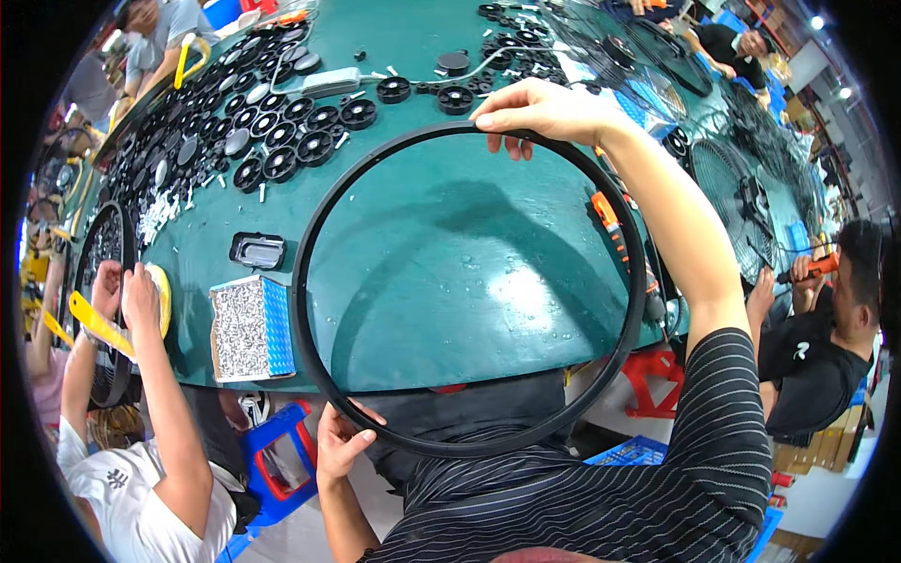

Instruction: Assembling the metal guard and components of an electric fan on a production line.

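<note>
A large black hoop, thin-rimmed with small holes in it, is tilted up in front of me at the table edge. My right hand grips its far rim, fingers curled over the inside. Low on the left, my left hand holds the near rim between thumb and fingers. Through the ring shows the green tabletop with the hoop's shadow on it. Just right of the hoop's inner edge lies an orange and black power screwdriver, partly hidden by the rim.
An open box of screws and a small black tray sit left of the hoop. Many round black parts cover the far left table. Wire fan guards lie right. Co-workers sit on both sides; one holds an orange drill.
</note>
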The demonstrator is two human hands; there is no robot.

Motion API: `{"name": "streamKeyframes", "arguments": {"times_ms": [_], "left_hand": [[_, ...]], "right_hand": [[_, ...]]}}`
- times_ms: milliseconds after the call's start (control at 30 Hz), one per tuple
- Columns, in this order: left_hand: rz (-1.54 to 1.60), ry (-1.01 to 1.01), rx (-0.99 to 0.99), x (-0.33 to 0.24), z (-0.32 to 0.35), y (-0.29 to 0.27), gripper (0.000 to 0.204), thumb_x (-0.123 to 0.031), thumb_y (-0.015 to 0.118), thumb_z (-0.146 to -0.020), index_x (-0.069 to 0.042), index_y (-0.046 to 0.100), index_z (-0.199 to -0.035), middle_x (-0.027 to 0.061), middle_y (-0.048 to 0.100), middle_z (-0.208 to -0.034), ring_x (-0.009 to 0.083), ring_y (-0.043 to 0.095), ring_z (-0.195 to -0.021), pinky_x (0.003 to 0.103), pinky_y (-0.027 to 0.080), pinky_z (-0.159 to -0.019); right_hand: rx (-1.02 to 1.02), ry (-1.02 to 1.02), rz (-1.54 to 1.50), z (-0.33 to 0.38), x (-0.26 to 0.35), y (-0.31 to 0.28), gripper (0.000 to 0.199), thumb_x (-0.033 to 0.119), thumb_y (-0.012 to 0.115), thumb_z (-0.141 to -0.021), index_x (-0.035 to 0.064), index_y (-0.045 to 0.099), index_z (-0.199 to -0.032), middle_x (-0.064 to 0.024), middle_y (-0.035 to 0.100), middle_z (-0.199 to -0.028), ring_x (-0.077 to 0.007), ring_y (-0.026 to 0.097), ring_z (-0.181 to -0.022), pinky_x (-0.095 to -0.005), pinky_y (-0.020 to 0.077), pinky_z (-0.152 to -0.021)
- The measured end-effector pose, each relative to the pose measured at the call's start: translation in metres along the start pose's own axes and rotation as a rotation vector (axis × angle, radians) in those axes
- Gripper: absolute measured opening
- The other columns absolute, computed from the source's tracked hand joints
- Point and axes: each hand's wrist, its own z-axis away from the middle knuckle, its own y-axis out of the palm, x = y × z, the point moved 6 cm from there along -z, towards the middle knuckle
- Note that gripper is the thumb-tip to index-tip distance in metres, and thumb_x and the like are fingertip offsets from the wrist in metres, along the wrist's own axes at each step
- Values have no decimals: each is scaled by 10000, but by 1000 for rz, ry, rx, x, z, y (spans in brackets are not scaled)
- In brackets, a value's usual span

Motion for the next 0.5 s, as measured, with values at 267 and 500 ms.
{"name": "streamKeyframes", "arguments": {"times_ms": [267,500], "left_hand": [[450,57,205,-20,1,51,913,-375,810,-727,15,377,-1430,251,629,-1143,385,596,-1159,509,411,-1064],[540,312,161,-85,-33,112,1024,-354,723,-821,-59,83,-1564,277,494,-1343,429,493,-1287,527,379,-1091]], "right_hand": [[-145,20,-218,31,28,-39,346,322,632,-965,9,692,-1099,36,572,-768,-3,397,-532,-159,270,-447],[-563,-38,-1102,125,-26,-13,354,314,549,-1022,-21,538,-1137,-8,471,-786,-76,414,-626,-217,348,-504]]}}
